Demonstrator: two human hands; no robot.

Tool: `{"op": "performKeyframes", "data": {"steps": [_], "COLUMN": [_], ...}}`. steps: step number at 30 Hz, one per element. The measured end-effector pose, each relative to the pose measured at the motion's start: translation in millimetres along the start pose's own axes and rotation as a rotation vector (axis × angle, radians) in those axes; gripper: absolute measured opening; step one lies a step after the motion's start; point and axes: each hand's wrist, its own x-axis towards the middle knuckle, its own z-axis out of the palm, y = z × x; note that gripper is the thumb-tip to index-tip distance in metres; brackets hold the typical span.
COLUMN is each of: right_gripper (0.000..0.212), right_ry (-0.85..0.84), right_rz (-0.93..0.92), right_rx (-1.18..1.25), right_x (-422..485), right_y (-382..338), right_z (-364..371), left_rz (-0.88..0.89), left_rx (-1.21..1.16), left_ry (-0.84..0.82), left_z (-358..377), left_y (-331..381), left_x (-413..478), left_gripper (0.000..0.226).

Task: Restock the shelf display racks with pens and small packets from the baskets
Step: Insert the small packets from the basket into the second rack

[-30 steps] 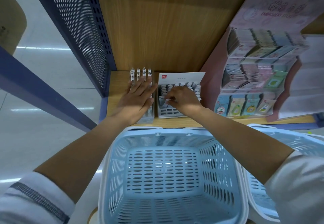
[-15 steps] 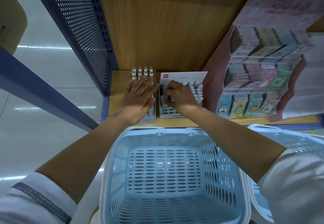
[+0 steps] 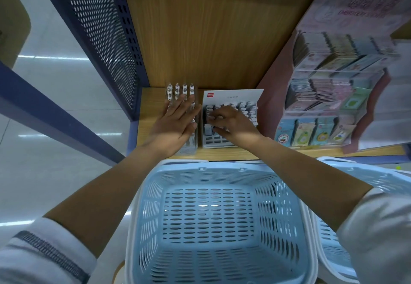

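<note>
Left hand (image 3: 178, 125) laid flat, fingers straight and spread, on the clear pen rack (image 3: 188, 149), right hand (image 3: 233, 123) reaching forward, fingers curled around pens (image 3: 250, 108) in the grey rack (image 3: 216, 142) on the shelf (image 3: 151, 110), blue basket (image 3: 222, 172) just below.

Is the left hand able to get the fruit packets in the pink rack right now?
Probably not easily. The left hand lies flat on the narrow pen rack, and the right hand and right arm, at the white pen rack, cross the path to the fruit packets. The right hand is nearer.
</note>
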Motion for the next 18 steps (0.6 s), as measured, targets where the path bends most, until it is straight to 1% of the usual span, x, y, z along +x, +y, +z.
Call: {"op": "performKeyframes", "data": {"steps": [2,4,6,9,11,14,18], "right_gripper": [0.020,0.017,0.022,0.028,0.023,0.010,0.008], "right_ry": [-0.030,-0.020,0.003,-0.020,-0.030,0.032,0.046], "right_rz": [-0.049,-0.044,-0.001,-0.020,-0.007,0.075,0.149], "right_rx": [-0.040,-0.062,-0.020,-0.003,-0.011,0.017,0.055], "right_x": [3.4,5.3,3.7,2.2,6.3,11.6,10.7], "right_y": [-1.7,1.5,2.6,-1.4,-5.5,-6.5,-7.0], "right_z": [2.6,1.5,-1.9,2.3,4.9,3.6,4.9], "left_rz": [0.003,0.004,0.003,0.001,0.001,0.010,0.015], "left_rx": [0.012,0.023,0.028,0.021,0.022,0.028,0.028], "left_ry": [-0.002,-0.001,-0.001,-0.001,0.001,0.003,0.014], "left_z": [0.5,0.8,1.1,2.0,2.2,3.3,4.0], "left_y": [-0.6,-1.3,-1.8,-1.7,-2.3,-3.8,-4.0], "left_x": [-0.1,-0.2,-0.2,0.4,0.3,-0.2,1.1], "left_gripper": [0.068,0.068,0.067,0.067,0.067,0.066,0.064]}}
